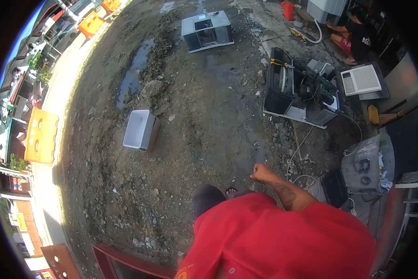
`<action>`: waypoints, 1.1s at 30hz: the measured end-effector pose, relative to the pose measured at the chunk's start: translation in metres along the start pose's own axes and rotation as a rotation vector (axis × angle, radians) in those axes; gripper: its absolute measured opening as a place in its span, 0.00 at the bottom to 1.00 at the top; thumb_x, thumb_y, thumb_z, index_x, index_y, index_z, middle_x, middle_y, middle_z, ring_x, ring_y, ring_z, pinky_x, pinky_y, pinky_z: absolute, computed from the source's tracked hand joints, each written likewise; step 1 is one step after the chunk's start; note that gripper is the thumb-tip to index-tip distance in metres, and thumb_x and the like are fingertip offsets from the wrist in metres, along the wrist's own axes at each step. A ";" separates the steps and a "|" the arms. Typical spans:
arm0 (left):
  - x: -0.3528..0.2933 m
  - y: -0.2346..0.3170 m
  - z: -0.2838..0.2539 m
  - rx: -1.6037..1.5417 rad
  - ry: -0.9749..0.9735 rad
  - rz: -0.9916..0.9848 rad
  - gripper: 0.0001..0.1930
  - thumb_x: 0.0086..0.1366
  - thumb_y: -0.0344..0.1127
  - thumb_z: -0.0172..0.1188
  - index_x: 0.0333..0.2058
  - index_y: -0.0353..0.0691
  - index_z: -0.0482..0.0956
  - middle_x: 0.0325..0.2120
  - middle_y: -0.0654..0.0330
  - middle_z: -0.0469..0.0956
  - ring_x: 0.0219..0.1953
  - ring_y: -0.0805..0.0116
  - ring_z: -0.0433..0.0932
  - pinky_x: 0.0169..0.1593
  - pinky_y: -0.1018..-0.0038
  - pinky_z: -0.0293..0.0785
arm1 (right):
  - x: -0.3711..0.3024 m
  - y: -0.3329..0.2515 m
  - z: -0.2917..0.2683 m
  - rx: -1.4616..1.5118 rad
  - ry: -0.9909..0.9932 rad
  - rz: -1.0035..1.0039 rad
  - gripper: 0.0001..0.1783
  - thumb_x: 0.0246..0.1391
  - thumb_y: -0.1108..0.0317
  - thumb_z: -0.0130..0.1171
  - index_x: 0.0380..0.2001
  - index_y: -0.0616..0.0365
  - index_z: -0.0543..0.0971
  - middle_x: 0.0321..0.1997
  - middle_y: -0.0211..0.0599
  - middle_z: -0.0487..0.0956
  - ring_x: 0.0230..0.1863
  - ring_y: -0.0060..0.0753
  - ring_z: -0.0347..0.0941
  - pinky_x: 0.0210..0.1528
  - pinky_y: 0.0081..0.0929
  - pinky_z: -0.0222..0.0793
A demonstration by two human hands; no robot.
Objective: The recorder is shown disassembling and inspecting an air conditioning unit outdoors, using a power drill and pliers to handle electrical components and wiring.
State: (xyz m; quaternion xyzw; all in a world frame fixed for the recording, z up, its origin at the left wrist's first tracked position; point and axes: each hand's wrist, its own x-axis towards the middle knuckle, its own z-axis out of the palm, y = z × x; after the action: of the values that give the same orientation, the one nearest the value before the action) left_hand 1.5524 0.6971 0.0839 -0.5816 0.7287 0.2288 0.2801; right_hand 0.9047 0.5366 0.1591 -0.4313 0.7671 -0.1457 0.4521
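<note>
My right hand (261, 172) hangs over the muddy ground in front of my body, fingers curled into a fist and nothing showing in it. Of my left hand (181, 258), only a sliver of skin is visible beside the red shirt; its fingers are hidden. Nearest to my right hand, a thin pale cord lies on the ground. Beyond it stands an opened air conditioner unit (302, 88) with its inner parts exposed. Ahead to the left sits a white rectangular bin (141, 130), apart from both hands.
A metal appliance casing (207, 30) stands far ahead on wet ground. A person (353, 37) crouches at the far right near a white hose (316, 35). A grey tub (369, 162) and an air conditioner front panel (361, 80) are at right. Orange barriers (40, 135) line the left.
</note>
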 end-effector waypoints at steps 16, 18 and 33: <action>0.524 0.024 -0.557 -1.246 0.254 0.007 0.17 0.64 0.38 0.58 0.47 0.32 0.77 0.29 0.62 0.76 0.28 0.76 0.72 0.26 0.77 0.66 | 0.059 -0.010 0.030 -0.162 0.283 0.757 0.15 0.39 0.69 0.59 0.34 0.54 0.85 0.39 0.54 0.82 0.43 0.57 0.79 0.48 0.42 0.75; 0.556 0.090 -0.685 -1.353 0.329 0.105 0.15 0.67 0.40 0.58 0.48 0.40 0.74 0.32 0.64 0.79 0.30 0.78 0.76 0.29 0.81 0.67 | 0.066 -0.029 0.049 -0.172 0.195 0.787 0.16 0.40 0.67 0.62 0.37 0.53 0.85 0.42 0.55 0.81 0.44 0.57 0.79 0.49 0.42 0.75; 0.717 0.201 -0.708 -1.536 -0.169 -0.456 0.29 0.69 0.52 0.47 0.62 0.40 0.60 0.62 0.49 0.61 0.62 0.47 0.64 0.59 0.53 0.66 | 0.265 -0.064 -0.005 0.134 -0.039 0.732 0.20 0.50 0.51 0.57 0.34 0.55 0.85 0.42 0.48 0.82 0.48 0.51 0.77 0.49 0.41 0.72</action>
State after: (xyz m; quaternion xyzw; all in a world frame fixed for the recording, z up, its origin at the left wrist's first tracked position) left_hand 1.1363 -0.2413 0.1244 -0.7269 0.2077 0.6463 -0.1040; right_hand 0.8758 0.2882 0.0504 -0.1009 0.8504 -0.0159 0.5161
